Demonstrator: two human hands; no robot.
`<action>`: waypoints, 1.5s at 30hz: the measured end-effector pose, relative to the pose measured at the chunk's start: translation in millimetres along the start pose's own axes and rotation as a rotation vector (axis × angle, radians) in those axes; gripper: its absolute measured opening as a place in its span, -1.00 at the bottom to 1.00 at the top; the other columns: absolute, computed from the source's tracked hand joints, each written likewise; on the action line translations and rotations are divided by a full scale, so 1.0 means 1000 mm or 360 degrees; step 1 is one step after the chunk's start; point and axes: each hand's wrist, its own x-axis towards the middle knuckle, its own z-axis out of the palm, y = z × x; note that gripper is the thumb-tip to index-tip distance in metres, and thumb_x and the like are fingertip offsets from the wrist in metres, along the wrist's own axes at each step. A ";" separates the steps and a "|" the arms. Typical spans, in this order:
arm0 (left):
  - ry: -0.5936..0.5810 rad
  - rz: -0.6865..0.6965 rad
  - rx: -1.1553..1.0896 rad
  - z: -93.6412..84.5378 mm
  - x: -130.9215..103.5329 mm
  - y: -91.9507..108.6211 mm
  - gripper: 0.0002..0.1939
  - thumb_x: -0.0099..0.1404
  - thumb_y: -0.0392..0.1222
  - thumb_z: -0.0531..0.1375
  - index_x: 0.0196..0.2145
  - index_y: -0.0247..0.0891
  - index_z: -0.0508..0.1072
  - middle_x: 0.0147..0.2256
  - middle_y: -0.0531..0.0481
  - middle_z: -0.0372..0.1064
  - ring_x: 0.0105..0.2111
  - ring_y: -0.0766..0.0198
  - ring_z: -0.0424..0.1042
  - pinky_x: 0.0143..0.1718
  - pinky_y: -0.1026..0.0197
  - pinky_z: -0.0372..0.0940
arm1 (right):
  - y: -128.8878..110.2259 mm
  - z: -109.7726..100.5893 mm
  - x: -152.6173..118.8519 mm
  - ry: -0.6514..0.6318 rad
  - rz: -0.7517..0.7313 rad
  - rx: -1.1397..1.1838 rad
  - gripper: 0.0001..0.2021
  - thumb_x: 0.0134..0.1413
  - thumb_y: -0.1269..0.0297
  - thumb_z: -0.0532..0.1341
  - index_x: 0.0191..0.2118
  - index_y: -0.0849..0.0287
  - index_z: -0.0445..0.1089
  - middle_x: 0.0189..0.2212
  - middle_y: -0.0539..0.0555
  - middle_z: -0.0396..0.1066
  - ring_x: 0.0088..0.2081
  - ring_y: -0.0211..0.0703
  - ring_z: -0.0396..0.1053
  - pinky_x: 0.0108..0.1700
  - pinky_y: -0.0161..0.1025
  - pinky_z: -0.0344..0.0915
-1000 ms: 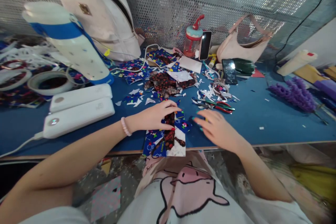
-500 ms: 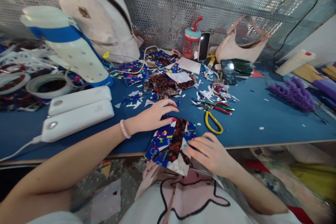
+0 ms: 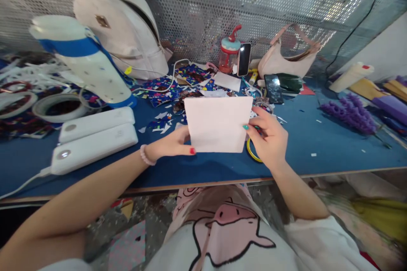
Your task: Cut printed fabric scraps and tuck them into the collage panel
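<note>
A blank white card [image 3: 219,127] stands tilted up above the table's front part, its pale face toward me. My left hand [image 3: 170,143] holds its lower left edge, thumb along the front and fingers behind. My right hand [image 3: 269,137] pinches the right edge between thumb and fingers. The card's far face is hidden. Partly covered by my right hand and the card, a yellow-handled tool [image 3: 252,152] lies on the blue table [image 3: 299,148]. Cut paper scraps [image 3: 162,123] and printed blue pieces [image 3: 165,87] lie behind and left of the card.
Two white devices [image 3: 95,146], one cabled, lie at left near tape rolls [image 3: 60,108] and a large blue-banded bottle [image 3: 82,59]. A white backpack [image 3: 124,29], cup [image 3: 229,53], phone [image 3: 244,59] and handbag [image 3: 286,61] line the back. Purple flowers [image 3: 349,112] lie at right.
The patterned piece in front of me has been lifted off the table edge and now shows a plain white side. Both hands now grip its sides; the right has moved up.
</note>
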 end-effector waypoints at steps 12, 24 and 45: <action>0.0367 -0.0347 0.0111 0.007 0.013 0.002 -0.16 0.05 0.29 0.40 0.13 -0.30 0.44 0.13 -0.24 0.48 0.11 -0.09 0.48 0.18 -0.11 0.39 | 0.018 0.005 0.003 -0.0544 0.0421 0.0305 -0.63 0.14 -0.06 0.28 -0.23 0.20 0.46 -0.37 0.11 0.53 -0.37 -0.08 0.46 -0.37 -0.21 0.37; 0.0507 -0.0309 0.0121 -0.004 0.014 0.006 -0.28 0.00 0.25 0.44 -0.02 -0.31 0.52 -0.06 -0.18 0.58 -0.16 0.06 0.56 -0.20 0.16 0.49 | -0.002 -0.012 0.037 -0.0738 -0.0248 -0.0012 -0.76 0.29 0.21 0.18 -0.39 0.17 0.44 -0.46 0.03 0.43 -0.39 -0.22 0.35 -0.36 -0.28 0.24; 0.0654 -0.0279 0.0025 -0.004 0.014 -0.003 -0.23 -0.06 0.27 0.47 -0.01 -0.27 0.51 -0.05 -0.17 0.57 -0.07 0.01 0.55 -0.08 0.08 0.51 | 0.101 -0.076 -0.011 -0.0984 0.0070 -0.1135 -0.77 0.10 0.43 0.10 -0.16 0.18 0.44 -0.18 0.26 0.47 -0.10 0.16 0.44 -0.06 0.05 0.40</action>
